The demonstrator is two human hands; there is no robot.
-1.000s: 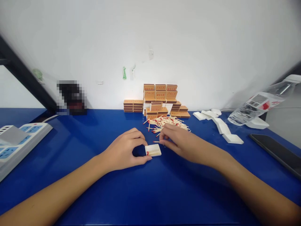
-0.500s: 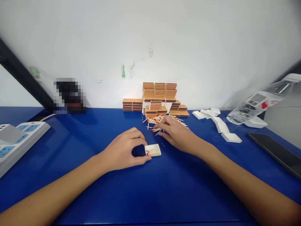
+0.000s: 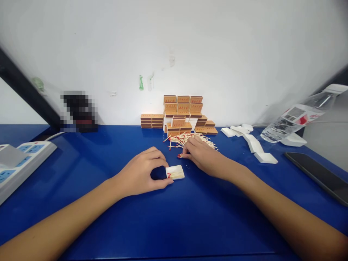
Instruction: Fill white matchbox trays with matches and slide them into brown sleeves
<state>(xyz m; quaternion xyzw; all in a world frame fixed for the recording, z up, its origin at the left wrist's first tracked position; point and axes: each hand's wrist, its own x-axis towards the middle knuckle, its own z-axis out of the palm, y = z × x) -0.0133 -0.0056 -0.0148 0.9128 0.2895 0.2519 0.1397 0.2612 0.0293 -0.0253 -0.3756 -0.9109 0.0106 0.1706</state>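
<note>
Between the thumb and fingers of my left hand [image 3: 146, 172] is the left end of a small white matchbox tray [image 3: 178, 169], resting on the blue table. Several red-tipped matches [image 3: 176, 175] lie along the near side of the tray, heads to the left. My right hand [image 3: 199, 154] is closed in a pinch on a few matches [image 3: 180, 156], whose red heads stick out to the left of the fingertips. Just behind it lies a loose heap of matches [image 3: 179, 139], partly hidden by the hand.
Stacked matchboxes [image 3: 183, 108] stand against the wall, with a lower stack [image 3: 151, 121] to their left. White empty trays [image 3: 254, 143] lie to the right, near a tilted plastic bottle [image 3: 295, 117] and a phone [image 3: 318, 175]. A power strip [image 3: 29, 159] is at the left.
My right hand has closed on a few matches and drawn them slightly toward me, off the heap. My left hand still holds the tray in the same place.
</note>
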